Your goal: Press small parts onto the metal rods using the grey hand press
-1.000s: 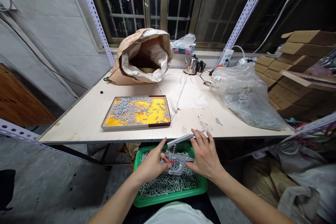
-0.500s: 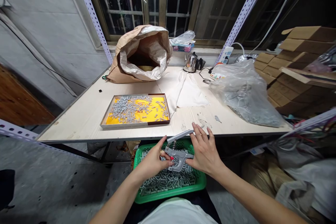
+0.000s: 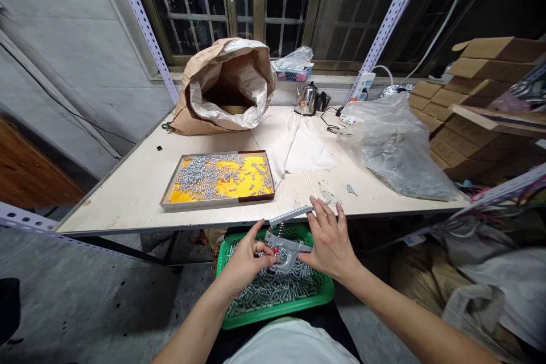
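Observation:
My right hand point(image 3: 330, 244) grips a grey metal hand press tool point(image 3: 285, 250) by its lower handle, fingers reaching up to the raised upper lever. My left hand point(image 3: 246, 261) pinches at the tool's jaw by a small red part; whatever the fingertips hold is too small to name. Both hands hover over a green plastic basket point(image 3: 324, 293) on my lap, filled with several small metal pieces. On the table a flat tray point(image 3: 170, 193) with a yellow bottom holds several similar silver pieces.
A pale wooden table point(image 3: 128, 193) stands in front. On it are an open brown paper sack point(image 3: 226, 88), a white cloth point(image 3: 298, 145), a kettle point(image 3: 306, 101) and a clear plastic bag point(image 3: 392, 148) of parts. Cardboard boxes point(image 3: 478, 85) are stacked at right.
Hands and tool have kept their grip over the basket. The view has shifted slightly, so the scene sits a little to the left and up.

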Motion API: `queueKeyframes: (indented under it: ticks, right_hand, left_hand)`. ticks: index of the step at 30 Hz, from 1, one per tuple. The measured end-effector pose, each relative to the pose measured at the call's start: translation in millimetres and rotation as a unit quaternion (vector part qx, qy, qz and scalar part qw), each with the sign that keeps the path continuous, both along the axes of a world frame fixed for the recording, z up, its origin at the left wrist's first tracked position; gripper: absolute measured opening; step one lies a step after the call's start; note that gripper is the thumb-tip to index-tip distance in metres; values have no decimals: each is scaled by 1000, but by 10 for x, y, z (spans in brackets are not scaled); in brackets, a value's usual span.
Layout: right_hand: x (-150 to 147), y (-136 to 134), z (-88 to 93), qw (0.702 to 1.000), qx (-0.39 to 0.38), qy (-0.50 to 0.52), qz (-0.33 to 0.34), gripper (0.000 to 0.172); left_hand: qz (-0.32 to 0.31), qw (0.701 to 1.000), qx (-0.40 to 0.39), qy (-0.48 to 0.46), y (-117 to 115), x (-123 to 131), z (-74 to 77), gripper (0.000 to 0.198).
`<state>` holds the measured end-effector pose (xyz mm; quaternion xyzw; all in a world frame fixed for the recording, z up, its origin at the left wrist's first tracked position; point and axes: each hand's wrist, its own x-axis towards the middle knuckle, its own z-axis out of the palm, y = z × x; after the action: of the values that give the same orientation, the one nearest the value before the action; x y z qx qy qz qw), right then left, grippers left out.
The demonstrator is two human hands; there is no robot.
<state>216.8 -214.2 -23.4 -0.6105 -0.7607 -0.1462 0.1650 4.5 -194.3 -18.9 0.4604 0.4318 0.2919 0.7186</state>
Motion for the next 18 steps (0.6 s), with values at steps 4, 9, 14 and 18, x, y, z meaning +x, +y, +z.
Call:
queueKeyframes:
  ticks: [4,9,14,18]
  right_hand:
    - [8,9,-21,1000,9,8,0,68]
    - [6,14,-21,999,25,17,24,49]
    - [70,45,-64,999,12,-13,28,35]
    - [110,116,-142,997,-52,-44,36,7]
  left_hand:
    - [25,1000,-8,-1,6,14,-58,105]
    - [31,999,-8,-10,-3,-22,-63,107]
    - [112,994,19,-5,-17,-116,-5,85]
    - [134,990,33,42,-55,-95,15,62]
